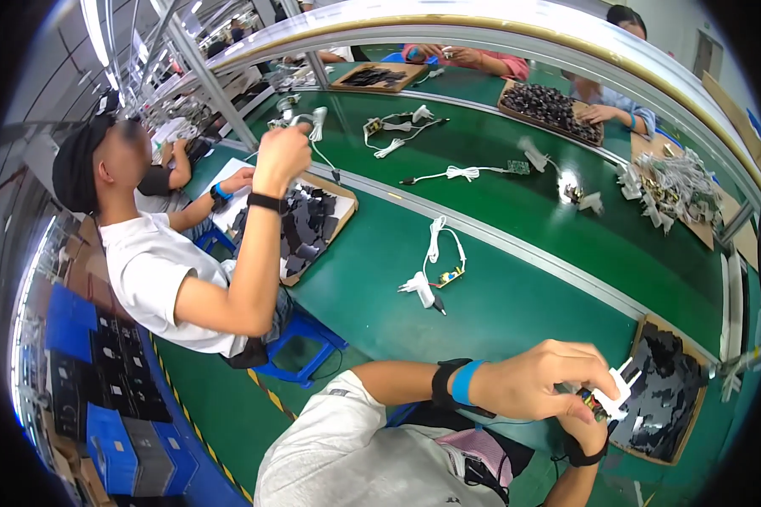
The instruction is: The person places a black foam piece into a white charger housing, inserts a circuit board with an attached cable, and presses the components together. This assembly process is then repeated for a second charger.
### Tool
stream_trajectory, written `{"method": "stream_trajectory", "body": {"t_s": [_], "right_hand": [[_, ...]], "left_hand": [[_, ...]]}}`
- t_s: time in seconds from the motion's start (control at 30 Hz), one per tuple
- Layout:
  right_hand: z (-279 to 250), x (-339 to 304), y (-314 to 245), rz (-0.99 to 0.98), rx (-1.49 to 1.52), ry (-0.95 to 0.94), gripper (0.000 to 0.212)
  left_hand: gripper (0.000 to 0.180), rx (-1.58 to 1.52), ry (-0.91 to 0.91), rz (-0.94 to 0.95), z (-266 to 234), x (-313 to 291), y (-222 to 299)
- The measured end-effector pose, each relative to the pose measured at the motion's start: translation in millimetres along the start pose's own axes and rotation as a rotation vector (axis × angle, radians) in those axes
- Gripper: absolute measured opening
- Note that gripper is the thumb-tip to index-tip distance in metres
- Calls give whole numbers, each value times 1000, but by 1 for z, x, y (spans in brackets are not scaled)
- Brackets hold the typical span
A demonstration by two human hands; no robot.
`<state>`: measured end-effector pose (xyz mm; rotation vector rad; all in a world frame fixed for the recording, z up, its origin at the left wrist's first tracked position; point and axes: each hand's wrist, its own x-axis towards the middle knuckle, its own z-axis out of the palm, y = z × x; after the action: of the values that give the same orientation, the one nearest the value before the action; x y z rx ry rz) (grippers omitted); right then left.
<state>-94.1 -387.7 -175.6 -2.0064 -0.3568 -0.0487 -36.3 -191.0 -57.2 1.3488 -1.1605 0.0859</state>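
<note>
My left hand, with a blue band and a black strap at its wrist, is closed around a white two-pin plug housing. A small circuit board with coloured parts shows beside the housing, under the fingers. Just below, my right hand reaches up to the same spot, a black strap on its wrist. Its fingers are mostly hidden behind the left hand. Close by on the right lies a shallow cardboard tray of dark flat pieces.
Ahead on the green bench lies a white plug with cable and board. Beyond a metal rail, a green belt carries similar assemblies. A co-worker sits left, by another tray. White cables are heaped at far right.
</note>
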Motion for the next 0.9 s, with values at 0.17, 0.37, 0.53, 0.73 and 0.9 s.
{"method": "stream_trajectory", "body": {"t_s": [0.17,0.37,0.53,0.73,0.9], "right_hand": [[-31,16,-44,37,-270,-283,23],[-70,38,-38,114,49,461,33],[-70,27,-42,-37,-92,618,38],[-83,-4,-38,47,-368,249,39],[-79,8,-40,62,-319,189,38]], "left_hand": [[33,77,-4,-210,-17,2,15],[65,-270,423,-310,-61,33,-49],[61,565,265,-453,-100,4,-57],[53,1028,-8,-743,-126,-84,-10],[48,1309,-52,-709,-128,-135,-37]]}}
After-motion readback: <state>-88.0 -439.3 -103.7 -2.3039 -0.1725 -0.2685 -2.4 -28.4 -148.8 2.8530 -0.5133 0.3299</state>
